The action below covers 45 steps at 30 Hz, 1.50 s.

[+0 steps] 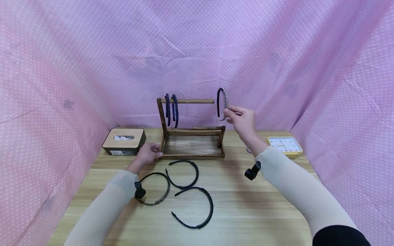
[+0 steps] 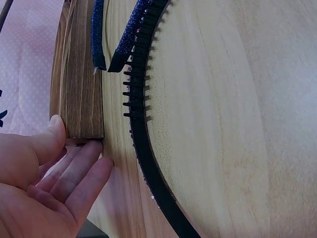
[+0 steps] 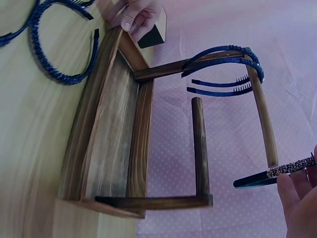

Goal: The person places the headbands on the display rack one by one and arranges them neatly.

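Observation:
My right hand (image 1: 244,123) pinches a headband (image 1: 227,99) with a beaded, silvery outer side and comb teeth. It is upright beside the free end of the upper rod on a brown wooden rack (image 1: 192,157); the right wrist view shows the beaded headband (image 3: 292,167) close to the rod tip. Two dark blue headbands (image 1: 175,111) hang near the rod's left end. At the rack's front left corner, my left hand (image 1: 148,153) holds the tray's end, with thumb and fingers against the wood (image 2: 83,74).
Three dark headbands lie on the table in front of the rack: one nearest it (image 1: 197,172), one at left (image 1: 167,191) and one closest to me (image 1: 210,208). A tissue box (image 1: 107,141) stands at left, a yellow-framed clock (image 1: 290,145) at right. Pink dotted cloth (image 1: 197,51) hangs behind.

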Each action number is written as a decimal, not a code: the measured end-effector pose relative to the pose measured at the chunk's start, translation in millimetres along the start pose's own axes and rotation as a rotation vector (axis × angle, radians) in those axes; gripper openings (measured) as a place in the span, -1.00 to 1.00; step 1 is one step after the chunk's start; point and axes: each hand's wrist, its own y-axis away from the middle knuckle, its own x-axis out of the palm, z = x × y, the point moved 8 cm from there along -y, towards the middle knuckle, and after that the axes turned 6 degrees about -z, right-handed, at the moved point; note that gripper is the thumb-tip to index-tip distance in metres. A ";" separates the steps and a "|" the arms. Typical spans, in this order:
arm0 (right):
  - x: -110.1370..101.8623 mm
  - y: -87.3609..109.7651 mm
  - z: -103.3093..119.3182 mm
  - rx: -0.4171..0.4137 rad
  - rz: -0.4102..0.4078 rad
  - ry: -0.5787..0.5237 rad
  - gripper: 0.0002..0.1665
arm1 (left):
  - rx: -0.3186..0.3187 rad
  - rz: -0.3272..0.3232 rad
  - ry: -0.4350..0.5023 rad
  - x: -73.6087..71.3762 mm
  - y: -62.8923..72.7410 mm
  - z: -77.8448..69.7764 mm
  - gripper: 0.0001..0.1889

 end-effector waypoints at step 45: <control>147.7 5.3 -47.6 0.021 0.145 0.278 -0.76 | 0.015 -0.003 0.004 -0.1 -3.4 1.6 -0.59</control>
